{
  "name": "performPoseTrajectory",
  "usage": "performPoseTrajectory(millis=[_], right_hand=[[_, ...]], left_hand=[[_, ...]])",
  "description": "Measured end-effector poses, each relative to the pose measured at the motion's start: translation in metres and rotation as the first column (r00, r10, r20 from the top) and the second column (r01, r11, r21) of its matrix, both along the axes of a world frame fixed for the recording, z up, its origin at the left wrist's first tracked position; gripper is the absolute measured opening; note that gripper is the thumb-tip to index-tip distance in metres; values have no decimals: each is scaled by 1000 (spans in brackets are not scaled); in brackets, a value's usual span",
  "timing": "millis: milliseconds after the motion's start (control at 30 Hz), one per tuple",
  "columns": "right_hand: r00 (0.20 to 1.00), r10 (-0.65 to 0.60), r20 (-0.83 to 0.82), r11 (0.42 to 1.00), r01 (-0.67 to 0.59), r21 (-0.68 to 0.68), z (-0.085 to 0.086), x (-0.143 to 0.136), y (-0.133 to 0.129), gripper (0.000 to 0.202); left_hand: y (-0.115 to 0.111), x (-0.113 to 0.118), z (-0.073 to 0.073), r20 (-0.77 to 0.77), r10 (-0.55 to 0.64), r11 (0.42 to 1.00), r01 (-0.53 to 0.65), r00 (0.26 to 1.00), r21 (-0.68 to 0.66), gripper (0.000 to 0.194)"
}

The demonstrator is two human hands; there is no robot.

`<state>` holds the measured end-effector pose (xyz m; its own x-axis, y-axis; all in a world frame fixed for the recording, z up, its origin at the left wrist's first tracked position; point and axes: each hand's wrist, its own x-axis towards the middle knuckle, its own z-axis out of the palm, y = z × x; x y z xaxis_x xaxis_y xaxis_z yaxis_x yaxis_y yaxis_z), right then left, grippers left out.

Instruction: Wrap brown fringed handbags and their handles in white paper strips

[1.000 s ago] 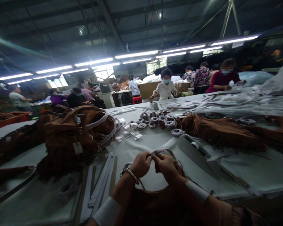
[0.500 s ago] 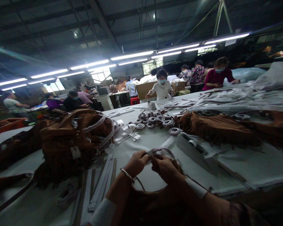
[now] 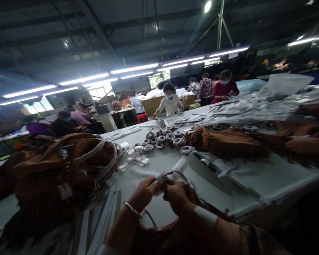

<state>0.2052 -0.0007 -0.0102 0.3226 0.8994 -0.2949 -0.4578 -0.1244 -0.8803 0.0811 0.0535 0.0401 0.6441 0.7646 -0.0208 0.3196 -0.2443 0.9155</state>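
My left hand (image 3: 143, 193) pinches the bag handle (image 3: 178, 173), which is wrapped in a pale covering, near a whitish patch on it. Close beside it, my right hand (image 3: 177, 195) has its fingers closed on the same handle. Beyond my hands the handle curves away and bends down toward the right. Below, between my forearms, lies a dark brown bag (image 3: 170, 235), mostly in shadow. My fingertips partly cover the spot they work on, so fine detail there is hidden.
A grey tape dispenser (image 3: 206, 171) stands right of my hands. Several wrapped strap coils (image 3: 161, 139) sit ahead on the white table (image 3: 159, 163). Fringed brown bags lie left (image 3: 55, 177) and right (image 3: 228, 141). Pale strips (image 3: 102, 221) lie near left. A co-worker's hand (image 3: 309, 147) touches the right bag.
My view has turned right, so the scene sits further left. Both hands keep hold of the handle. More of the co-worker's hand shows at the right.
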Motion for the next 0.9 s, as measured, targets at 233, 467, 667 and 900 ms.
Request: performPoseTrajectory(millis=[233, 467, 667, 900], right_hand=[[990, 137, 32, 987, -134, -85, 7, 18, -8, 23], [589, -315, 744, 944, 117, 307, 2, 119, -90, 22], [225, -365, 904, 878, 406, 253, -61, 239, -109, 66], [70, -366, 928, 876, 361, 319, -101, 232, -80, 67]], left_hand=[[-1, 2, 6, -39, -83, 995, 85, 996, 48, 35], [20, 6, 1, -376, 346, 780, -41, 860, 624, 27], [40, 17, -17, -251, 685, 484, -170, 684, 858, 44], [14, -39, -42, -257, 537, 687, -240, 804, 685, 38]])
